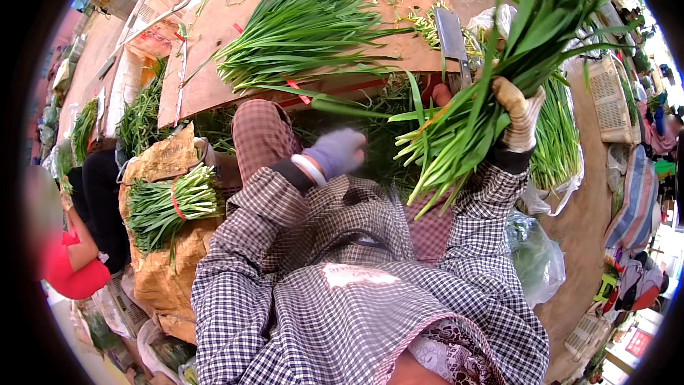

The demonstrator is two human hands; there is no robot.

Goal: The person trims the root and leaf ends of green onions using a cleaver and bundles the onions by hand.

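Currently, held bunch: Chinese chives point(484, 110) in the air at the right edge of the desk, leaves fanning to the upper right, pale stem ends slanting down to the lower left above the person's right thigh; an orange-red strip shows among the stems.
Right hand: the gloved right hand point(519, 114) wraps its fingers around the middle of that bunch, gripping it firmly.
Left hand: the left hand point(338, 152), in a lavender glove, hangs above the lap beside the left knee point(263, 128), well apart from the held bunch; motion blur hides the fingers, so whether they are spread or pressed together I cannot tell.
Left wrist: a white band point(308, 170) circles it.
Desk: the wooden desk point(246, 3) carries a broad chive pile point(306, 32), leaves toward the right.
Blade: a cleaver point(450, 34) lies at the desk's right edge, just beside pale trimmings point(426, 25).
Left side: a chive bundle point(196, 203), bound with a red tie point(176, 198), rests on a rough tan block point(164, 285).
Right side: more chives point(556, 135) lie behind the right hand; a clear plastic bag point(534, 257) of greens sits near the right elbow.
Far left: a co-worker's red garment point(78, 271).
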